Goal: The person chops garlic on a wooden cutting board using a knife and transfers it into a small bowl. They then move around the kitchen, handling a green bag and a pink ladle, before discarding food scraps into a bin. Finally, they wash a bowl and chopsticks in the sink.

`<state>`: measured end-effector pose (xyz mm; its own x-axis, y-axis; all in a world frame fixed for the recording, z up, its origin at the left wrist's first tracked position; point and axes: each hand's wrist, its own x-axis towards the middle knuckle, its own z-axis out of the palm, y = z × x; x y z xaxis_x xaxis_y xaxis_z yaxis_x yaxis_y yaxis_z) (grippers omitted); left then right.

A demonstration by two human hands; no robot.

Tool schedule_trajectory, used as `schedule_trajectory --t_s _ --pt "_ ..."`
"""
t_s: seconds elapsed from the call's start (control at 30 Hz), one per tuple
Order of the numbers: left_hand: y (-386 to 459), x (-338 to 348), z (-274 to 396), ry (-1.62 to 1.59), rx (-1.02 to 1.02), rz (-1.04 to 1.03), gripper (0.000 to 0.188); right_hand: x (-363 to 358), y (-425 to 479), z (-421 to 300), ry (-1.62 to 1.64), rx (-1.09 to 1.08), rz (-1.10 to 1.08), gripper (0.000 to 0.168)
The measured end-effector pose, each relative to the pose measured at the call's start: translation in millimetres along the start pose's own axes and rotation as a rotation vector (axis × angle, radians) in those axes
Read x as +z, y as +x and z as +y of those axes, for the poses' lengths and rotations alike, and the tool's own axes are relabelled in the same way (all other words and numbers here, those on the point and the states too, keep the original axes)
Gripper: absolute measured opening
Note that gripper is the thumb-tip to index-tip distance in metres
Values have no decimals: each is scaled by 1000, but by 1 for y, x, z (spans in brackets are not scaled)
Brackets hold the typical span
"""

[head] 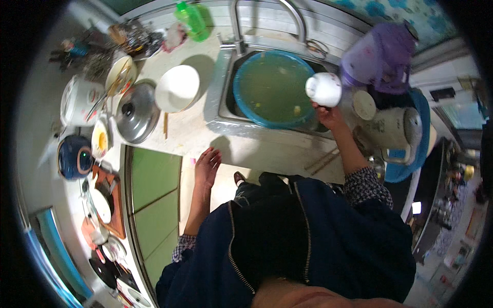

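My right hand (325, 115) is closed on a white bowl (328, 90), tilted on its side with its foot towards the left, at the right rim of a blue plastic basin (274, 125). The basin sits in the steel sink (227, 104) and holds murky water with bits floating in it. My left hand (208, 165) hangs before the counter's front edge, fingers apart and slightly bent, holding nothing. A larger white bowl (177, 87) stands on the counter left of the sink, with chopsticks (165, 126) beside it.
A steel faucet (238, 34) rises behind the basin. To the right are a purple thermos jug (375, 57), a pale pitcher (396, 129) and a blue tray (406, 169). Leftward stand a glass lid (138, 112), a green bottle (192, 23), a rice cooker (75, 157) and a cutting board (117, 215).
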<state>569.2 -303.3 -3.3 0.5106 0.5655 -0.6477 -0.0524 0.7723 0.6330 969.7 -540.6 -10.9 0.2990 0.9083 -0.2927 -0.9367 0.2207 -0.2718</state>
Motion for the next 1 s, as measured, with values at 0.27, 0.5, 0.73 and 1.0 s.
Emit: schedule_trajectory --t_s 0.27,0.5,0.73,1.0 --pt "-2 69 21 380 149 -208 43 77 34 56 -943 -41 344 31" --pt "25 125 60 685 459 -254 54 126 81 140 -1452 -206 172 25" --pt "54 69 118 576 431 -112 52 123 47 120 -1029 -34 216 37" --pt "126 15 202 292 358 75 37 -7 -51 20 -1068 -543 802 31"
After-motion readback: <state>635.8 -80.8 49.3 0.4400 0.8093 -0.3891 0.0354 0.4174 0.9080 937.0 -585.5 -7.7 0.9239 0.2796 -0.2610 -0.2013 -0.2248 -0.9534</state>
